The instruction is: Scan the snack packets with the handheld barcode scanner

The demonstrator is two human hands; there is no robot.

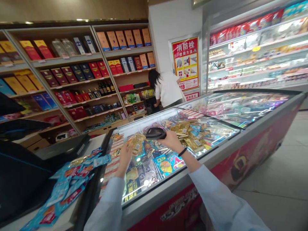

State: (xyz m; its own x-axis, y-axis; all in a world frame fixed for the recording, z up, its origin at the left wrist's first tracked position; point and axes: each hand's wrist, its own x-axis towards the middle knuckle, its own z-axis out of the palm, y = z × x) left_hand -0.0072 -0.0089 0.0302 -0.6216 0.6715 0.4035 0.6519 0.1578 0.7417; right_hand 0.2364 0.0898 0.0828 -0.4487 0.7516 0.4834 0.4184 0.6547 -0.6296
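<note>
At eight o'clock in the view, blue packets [60, 189] lie piled on the pale surface [96, 142]. The left hand [125, 158] has its grip on a gold packet [137, 143] over the glass-topped freezer [156, 196]. Just beside that packet, at two o'clock, the right hand's [171, 141] grip clasps a black handheld device [155, 133]; at three o'clock from it, gold packets [192, 136] lie heaped.

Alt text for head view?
Left hand holds a gold packet and right hand a black handheld device over a glass-topped freezer. More gold packets lie on top; blue packets are heaped on the counter beside it. Behind, a person in white by shelves.
</note>
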